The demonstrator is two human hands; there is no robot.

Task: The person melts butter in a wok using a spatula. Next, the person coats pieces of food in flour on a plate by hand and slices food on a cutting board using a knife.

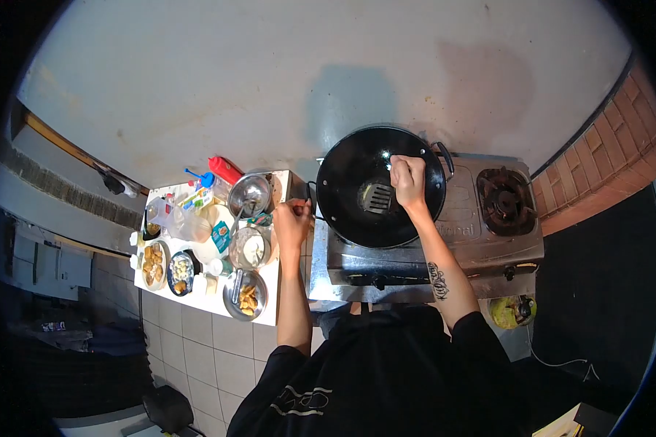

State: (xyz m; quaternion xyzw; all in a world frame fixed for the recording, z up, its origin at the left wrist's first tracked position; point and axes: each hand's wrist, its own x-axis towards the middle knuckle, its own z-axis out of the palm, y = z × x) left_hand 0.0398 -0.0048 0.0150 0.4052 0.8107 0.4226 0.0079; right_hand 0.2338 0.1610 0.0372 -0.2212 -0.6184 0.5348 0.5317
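A: Head view. Right hand?
B: Grip closed round the spatula. Blade inside the wok, near its middle, apart from the rim.
A: Left hand?
B: At the wok's left handle; cannot tell if closed on it.
A: Edges?
B: Wok takes the left side of the stove. Narrow gap to the counter; dish near that edge. Burner right, apart from the wok.
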